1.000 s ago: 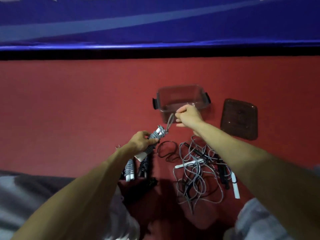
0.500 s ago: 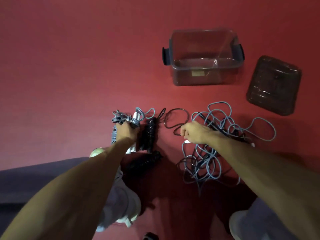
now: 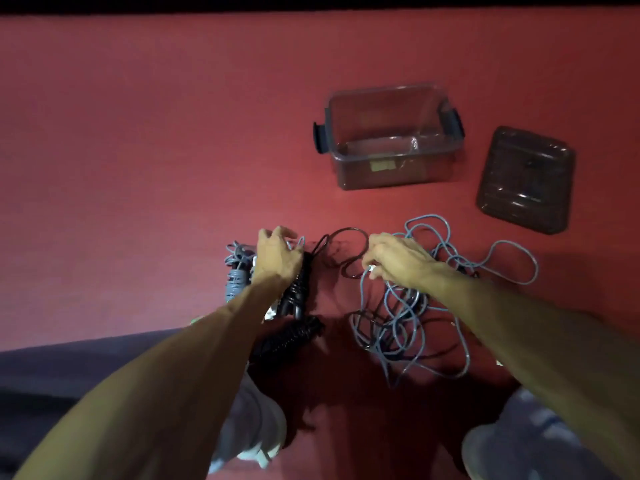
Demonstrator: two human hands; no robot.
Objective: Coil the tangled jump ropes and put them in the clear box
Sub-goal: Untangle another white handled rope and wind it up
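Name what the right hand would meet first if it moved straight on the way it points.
Likely the loose black rope loop just ahead of the right hand, though its height is unclear.

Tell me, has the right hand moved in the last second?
Yes. The right hand drew back from the clear box toward the person, onto the tangled ropes.

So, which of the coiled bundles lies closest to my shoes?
The black bundle lying slanted below the left hand; the other bundles sit farther up, beside that hand.
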